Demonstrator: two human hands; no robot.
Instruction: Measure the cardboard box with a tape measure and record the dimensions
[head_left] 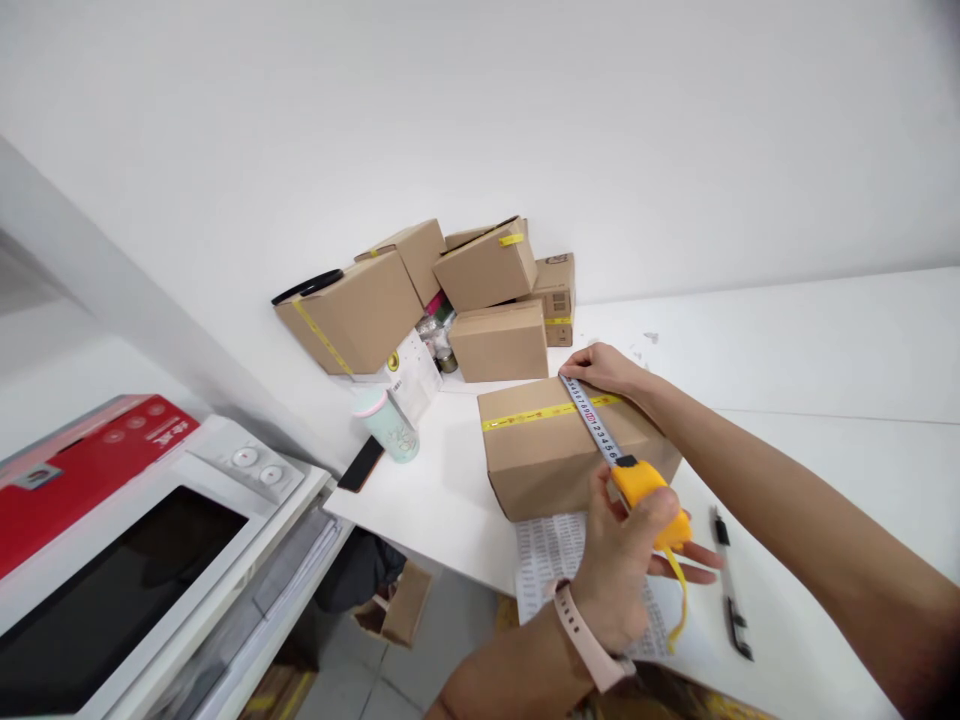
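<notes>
A brown cardboard box [544,450] with a yellow tape strip lies on the white table [825,400]. My left hand [626,560], a pink watch on its wrist, grips a yellow tape measure [646,492] at the box's near edge. Its white blade [592,418] runs across the box top. My right hand [606,368] pinches the blade's end down at the box's far edge. A printed sheet [551,560] lies under the box's near side.
A black pen [731,600] lies right of the sheet. Several stacked cardboard boxes [442,300] crowd the far corner by the wall. A pale green bottle [390,422] and a black phone [361,464] sit left of the box. A white and red machine [135,540] stands at left.
</notes>
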